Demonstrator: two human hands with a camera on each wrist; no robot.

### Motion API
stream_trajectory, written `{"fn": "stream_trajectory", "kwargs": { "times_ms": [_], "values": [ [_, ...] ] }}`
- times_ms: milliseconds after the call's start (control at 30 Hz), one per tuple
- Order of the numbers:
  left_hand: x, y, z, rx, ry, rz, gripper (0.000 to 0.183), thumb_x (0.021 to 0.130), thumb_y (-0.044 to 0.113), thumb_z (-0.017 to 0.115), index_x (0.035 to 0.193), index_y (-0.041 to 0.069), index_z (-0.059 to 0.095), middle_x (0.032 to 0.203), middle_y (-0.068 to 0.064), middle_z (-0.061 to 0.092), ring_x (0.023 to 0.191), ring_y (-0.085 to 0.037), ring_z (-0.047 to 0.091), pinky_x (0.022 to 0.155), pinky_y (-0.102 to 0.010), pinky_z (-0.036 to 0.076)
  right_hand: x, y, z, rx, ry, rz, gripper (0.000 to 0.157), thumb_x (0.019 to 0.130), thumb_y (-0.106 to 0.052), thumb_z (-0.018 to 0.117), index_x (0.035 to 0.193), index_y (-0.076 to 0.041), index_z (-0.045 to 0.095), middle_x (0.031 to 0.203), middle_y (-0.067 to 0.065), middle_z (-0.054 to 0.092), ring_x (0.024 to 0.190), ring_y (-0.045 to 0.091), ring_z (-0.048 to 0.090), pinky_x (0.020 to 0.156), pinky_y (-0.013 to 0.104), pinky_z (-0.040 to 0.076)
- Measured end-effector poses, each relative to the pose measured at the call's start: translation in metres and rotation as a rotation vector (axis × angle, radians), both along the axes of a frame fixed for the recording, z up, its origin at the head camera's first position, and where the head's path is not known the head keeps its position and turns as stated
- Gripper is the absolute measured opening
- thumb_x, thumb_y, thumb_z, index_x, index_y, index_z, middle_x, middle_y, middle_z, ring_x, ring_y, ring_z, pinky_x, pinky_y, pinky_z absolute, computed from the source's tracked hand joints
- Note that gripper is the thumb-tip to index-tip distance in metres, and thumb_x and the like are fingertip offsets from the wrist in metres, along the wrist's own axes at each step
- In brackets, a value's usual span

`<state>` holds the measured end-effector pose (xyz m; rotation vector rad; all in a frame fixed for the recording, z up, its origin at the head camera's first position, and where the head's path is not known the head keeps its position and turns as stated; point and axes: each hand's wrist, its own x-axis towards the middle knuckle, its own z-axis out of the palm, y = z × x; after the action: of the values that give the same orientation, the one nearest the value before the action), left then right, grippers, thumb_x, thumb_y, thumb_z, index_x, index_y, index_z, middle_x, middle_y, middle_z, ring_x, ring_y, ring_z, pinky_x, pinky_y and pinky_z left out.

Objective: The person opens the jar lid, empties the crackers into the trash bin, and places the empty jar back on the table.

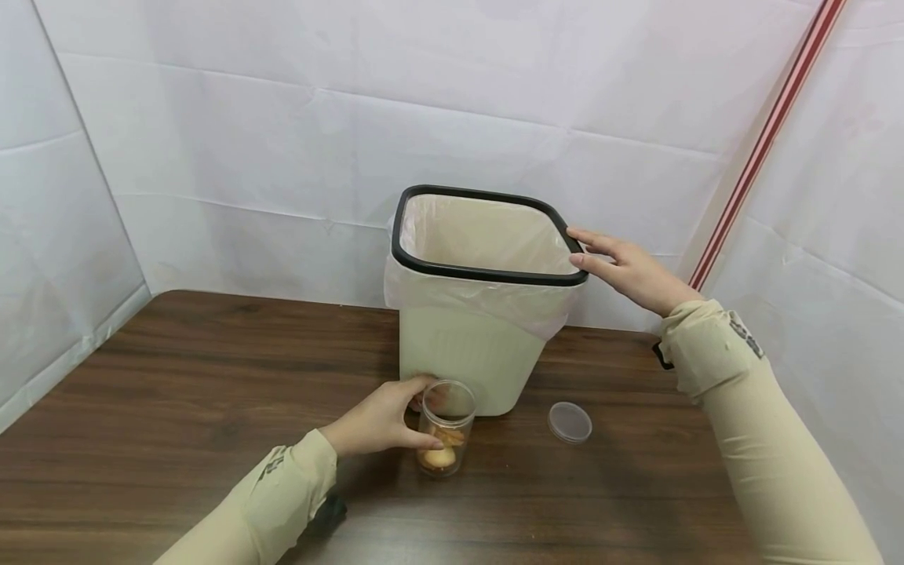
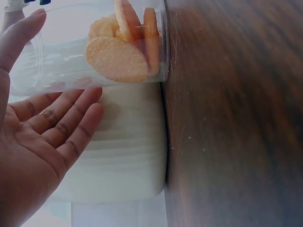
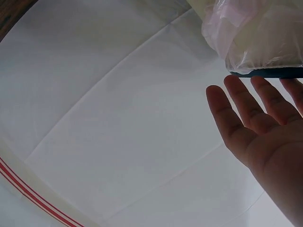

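Observation:
A clear plastic jar [image 1: 448,420] without a lid stands on the table, with several round orange-yellow biscuits [image 2: 117,59] in its bottom. My left hand [image 1: 381,416] is spread around the jar's left side, thumb in front and relaxed fingers behind. Whether those fingers press on the jar is hard to tell. Behind it stands a pale green trash bin [image 1: 466,345] with a black rim and a translucent liner bag [image 1: 494,302]. My right hand [image 1: 628,271] touches the right side of the rim, its fingers extended; the right wrist view shows the fingertips along the rim.
A clear round lid [image 1: 570,422] lies flat on the brown wooden table [image 1: 212,392], right of the jar. White sheeting [image 1: 282,157] hangs behind and at both sides, with a red-striped strip [image 1: 770,141] at the back right.

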<state>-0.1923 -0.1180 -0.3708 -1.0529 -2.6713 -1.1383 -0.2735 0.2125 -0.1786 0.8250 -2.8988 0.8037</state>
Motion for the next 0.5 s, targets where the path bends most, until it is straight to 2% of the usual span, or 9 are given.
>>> {"fn": "stream_trajectory", "kwargs": {
  "times_ms": [233,500],
  "values": [
    [-0.0002,-0.0017,0.0007,0.030,-0.044,-0.006,0.065,0.074,0.030,0.083,0.127,0.009,0.053,0.111,-0.002,0.065,0.093,-0.010,0.059,0.082,-0.027,0.052,-0.0037,0.0005,-0.0034,0.012,0.005,-0.003,0.059,0.099,-0.043,0.045,0.152,-0.021,0.030,0.160,0.000,0.024,0.149,0.028,0.019,0.115,0.056,0.025],
    [0.0004,-0.0020,0.0030,0.029,-0.068,-0.012,0.066,0.074,0.032,0.083,0.127,0.008,0.052,0.117,-0.004,0.064,0.101,-0.018,0.063,0.089,-0.035,0.053,-0.0054,-0.0005,-0.0034,0.021,-0.014,0.009,0.061,0.100,-0.045,0.043,0.153,-0.022,0.025,0.162,-0.001,0.014,0.151,0.027,0.011,0.116,0.058,0.021]
  ]
}}
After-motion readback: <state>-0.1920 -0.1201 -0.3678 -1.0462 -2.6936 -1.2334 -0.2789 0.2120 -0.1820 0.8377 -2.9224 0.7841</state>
